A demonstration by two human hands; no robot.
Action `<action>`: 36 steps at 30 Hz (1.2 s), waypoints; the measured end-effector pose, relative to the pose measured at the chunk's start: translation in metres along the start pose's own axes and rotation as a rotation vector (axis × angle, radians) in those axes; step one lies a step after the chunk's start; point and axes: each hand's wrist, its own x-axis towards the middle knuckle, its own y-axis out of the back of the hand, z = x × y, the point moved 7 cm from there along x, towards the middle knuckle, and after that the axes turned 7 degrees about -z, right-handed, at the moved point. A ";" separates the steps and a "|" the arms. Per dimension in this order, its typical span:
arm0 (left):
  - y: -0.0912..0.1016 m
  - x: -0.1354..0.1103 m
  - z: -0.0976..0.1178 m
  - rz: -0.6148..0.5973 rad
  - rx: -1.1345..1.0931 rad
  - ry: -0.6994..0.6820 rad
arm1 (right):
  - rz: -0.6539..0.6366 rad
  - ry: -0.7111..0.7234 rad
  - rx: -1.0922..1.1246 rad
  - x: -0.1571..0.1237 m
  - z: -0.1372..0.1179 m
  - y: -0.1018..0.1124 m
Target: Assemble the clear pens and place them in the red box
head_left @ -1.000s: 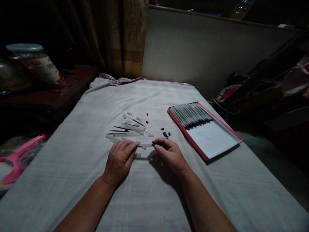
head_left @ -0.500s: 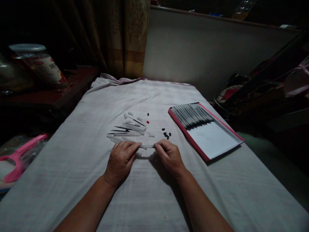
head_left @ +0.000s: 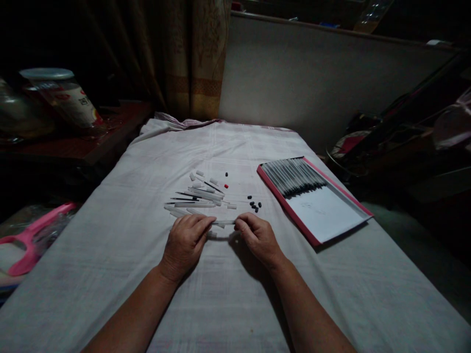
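Observation:
Between both hands a thin translucent pen (head_left: 224, 222) is held level above the cloth. My left hand (head_left: 187, 241) pinches its left end, and my right hand (head_left: 257, 237) pinches its right end; the fingertips cover both ends. Just beyond the hands lie several loose pen barrels (head_left: 204, 195), dark refills (head_left: 187, 198) and clear caps (head_left: 197, 186). Several small black plugs (head_left: 252, 204) are scattered past my right hand, with a red plug (head_left: 226, 186) and another black plug (head_left: 226, 174) farther back.
A shallow red-edged box (head_left: 331, 211) with a row of pens (head_left: 292, 174) lies on the right of the cloth-covered surface (head_left: 221, 304). On the left are a pink handle (head_left: 27, 242) and a lidded jar (head_left: 68, 100) on a dark red table (head_left: 121, 120). A curtain (head_left: 204, 59) hangs behind.
The hands hold the pen in nearly the same place. The whole view has shifted very slightly; nothing on the cloth has visibly moved.

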 end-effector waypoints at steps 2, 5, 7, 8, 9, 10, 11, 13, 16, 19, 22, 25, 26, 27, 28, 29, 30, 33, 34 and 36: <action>0.000 0.000 0.001 -0.004 -0.002 -0.004 | -0.025 -0.012 0.013 0.000 0.004 -0.002; -0.001 0.000 0.000 -0.005 -0.007 -0.001 | -0.044 -0.018 0.057 -0.001 0.007 -0.003; -0.001 0.000 0.000 -0.007 -0.009 0.004 | -0.040 -0.005 0.048 -0.001 0.006 -0.002; -0.002 0.000 0.000 -0.007 -0.011 0.004 | -0.035 0.000 0.034 -0.001 0.005 -0.001; -0.002 0.000 0.000 -0.006 -0.012 0.003 | -0.036 -0.001 0.019 -0.001 0.005 -0.001; -0.002 -0.001 0.000 -0.006 -0.013 -0.001 | -0.039 -0.010 0.012 -0.001 0.005 -0.001; -0.002 -0.001 0.000 -0.006 -0.014 -0.003 | -0.048 -0.025 0.017 -0.001 0.007 -0.002; -0.002 -0.001 -0.001 -0.007 -0.013 -0.003 | -0.073 -0.052 0.046 0.000 0.009 -0.004; -0.003 -0.001 -0.001 -0.012 -0.011 0.006 | -0.066 -0.037 0.053 -0.001 0.009 -0.002; -0.002 -0.001 -0.001 -0.009 -0.004 0.002 | -0.065 -0.023 0.013 -0.001 0.007 -0.001; -0.002 -0.001 -0.001 -0.013 0.000 0.005 | -0.094 -0.048 0.045 -0.001 0.010 -0.003; -0.002 -0.001 -0.001 -0.012 -0.006 0.005 | -0.065 -0.019 0.044 -0.001 0.010 -0.001; -0.002 -0.001 -0.001 -0.010 -0.009 0.004 | -0.061 -0.016 0.036 -0.001 0.011 -0.001; -0.002 -0.001 -0.001 -0.010 -0.013 0.003 | -0.068 -0.023 0.038 -0.001 0.012 -0.002; -0.002 -0.001 -0.001 -0.011 -0.016 0.003 | -0.085 -0.039 0.054 -0.001 0.013 -0.003; -0.002 -0.001 -0.001 -0.011 -0.017 0.004 | -0.105 -0.059 0.079 -0.001 0.015 -0.005; -0.002 -0.001 -0.001 -0.010 -0.016 0.003 | -0.118 -0.069 0.099 -0.001 0.015 -0.006; -0.002 0.000 -0.001 -0.006 -0.012 0.003 | -0.096 -0.039 0.083 -0.001 0.012 -0.004; -0.002 0.000 -0.001 -0.006 -0.011 0.003 | -0.086 -0.028 0.059 0.000 0.010 -0.004; -0.003 0.000 -0.001 -0.010 -0.008 0.006 | -0.095 -0.025 0.037 0.000 0.010 -0.004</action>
